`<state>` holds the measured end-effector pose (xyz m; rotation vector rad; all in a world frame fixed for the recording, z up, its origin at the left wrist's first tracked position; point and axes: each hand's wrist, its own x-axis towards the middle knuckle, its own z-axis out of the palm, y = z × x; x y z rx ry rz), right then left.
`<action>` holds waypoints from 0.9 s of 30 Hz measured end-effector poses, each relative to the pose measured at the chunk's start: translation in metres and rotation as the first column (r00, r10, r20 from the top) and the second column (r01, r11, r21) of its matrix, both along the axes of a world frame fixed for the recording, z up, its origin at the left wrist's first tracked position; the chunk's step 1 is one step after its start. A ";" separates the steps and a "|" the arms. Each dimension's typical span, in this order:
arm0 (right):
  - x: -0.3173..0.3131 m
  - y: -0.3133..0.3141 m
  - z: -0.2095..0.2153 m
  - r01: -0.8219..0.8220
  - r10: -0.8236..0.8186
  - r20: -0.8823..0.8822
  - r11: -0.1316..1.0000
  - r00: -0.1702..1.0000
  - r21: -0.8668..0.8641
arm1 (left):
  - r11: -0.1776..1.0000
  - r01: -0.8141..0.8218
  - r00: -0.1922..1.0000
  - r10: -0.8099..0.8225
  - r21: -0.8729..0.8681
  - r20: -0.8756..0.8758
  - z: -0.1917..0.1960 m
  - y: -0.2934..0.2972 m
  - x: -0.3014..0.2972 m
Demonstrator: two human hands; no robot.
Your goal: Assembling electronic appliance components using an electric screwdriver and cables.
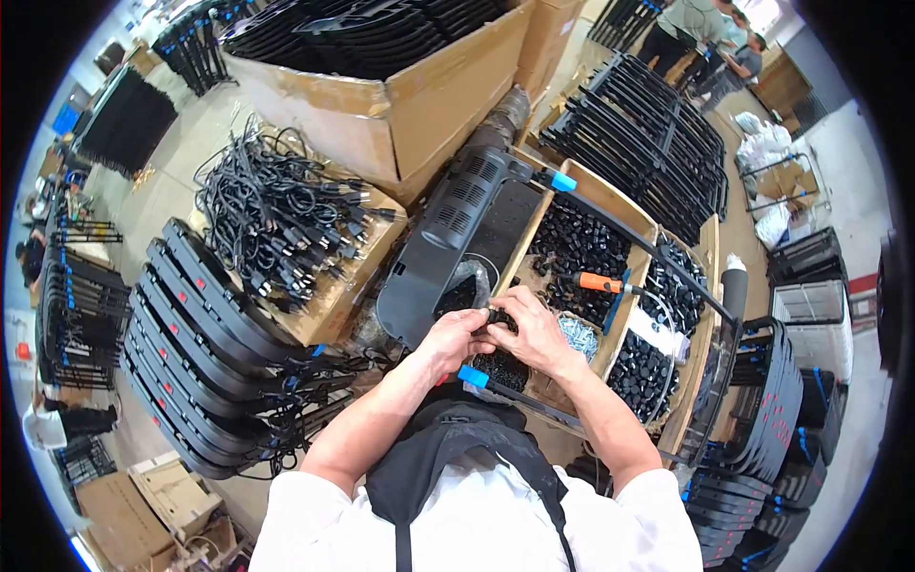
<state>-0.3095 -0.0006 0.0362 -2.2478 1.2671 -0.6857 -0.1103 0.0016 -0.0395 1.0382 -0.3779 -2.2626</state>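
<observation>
My left hand (452, 341) and my right hand (531, 330) meet in front of my body, fingers bent and pinched together. Something small and dark shows between the fingertips, but its kind cannot be made out. Below them is the near end of a divided wooden tray (522, 250) holding small black parts (578, 238) and silver screws (578, 335). An orange-handled screwdriver (600, 283) lies across the tray beyond my right hand. Left of the tray rests a black plastic housing (467, 205) with vent slots.
A black metal frame (624, 229) with blue end pieces crosses the tray. To the left, black cables (276, 219) heap on a cardboard box beside stacked curved black panels (195, 353). A large carton (334, 119) stands ahead. Black frames (639, 143) pile up at far right; people (705, 43) are beyond.
</observation>
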 end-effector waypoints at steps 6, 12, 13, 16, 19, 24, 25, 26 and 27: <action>0.041 -0.014 0.000 -0.125 0.122 -0.070 0.991 0.990 -0.042 | 0.991 -0.132 0.991 0.131 -0.026 -0.029 0.008 0.016 0.034; 0.108 -0.046 -0.012 -0.113 0.116 0.009 0.976 0.993 -0.185 | 0.970 -0.201 0.971 0.216 -0.136 0.105 0.012 0.046 0.086; 0.121 -0.053 -0.017 -0.108 0.113 0.012 0.971 0.994 -0.212 | 0.963 -0.207 0.959 0.235 -0.174 0.159 0.008 0.052 0.091; 0.151 -0.073 -0.036 -0.109 0.113 0.000 0.962 0.994 -0.251 | 0.960 -0.223 0.964 0.243 -0.167 0.107 0.013 0.061 0.110; 0.166 -0.088 -0.050 -0.120 0.117 -0.028 0.956 0.993 -0.266 | 0.957 -0.262 0.963 0.267 -0.122 0.024 0.037 0.065 0.121; 0.171 -0.097 -0.057 -0.160 0.135 -0.120 0.958 0.984 -0.237 | 0.932 -0.109 0.952 0.198 -0.345 0.235 0.038 0.056 0.137; 0.174 -0.097 -0.053 -0.167 0.141 -0.122 0.957 0.982 -0.236 | 0.948 -0.101 0.957 0.175 -0.303 0.231 0.034 0.055 0.141; 0.175 -0.097 -0.049 -0.180 0.152 -0.142 0.959 0.978 -0.220 | 0.961 -0.090 0.962 0.151 -0.260 0.225 0.029 0.052 0.144; 0.176 -0.097 -0.046 -0.192 0.161 -0.161 0.960 0.974 -0.205 | 0.960 -0.133 0.959 0.188 -0.247 0.213 0.021 0.049 0.143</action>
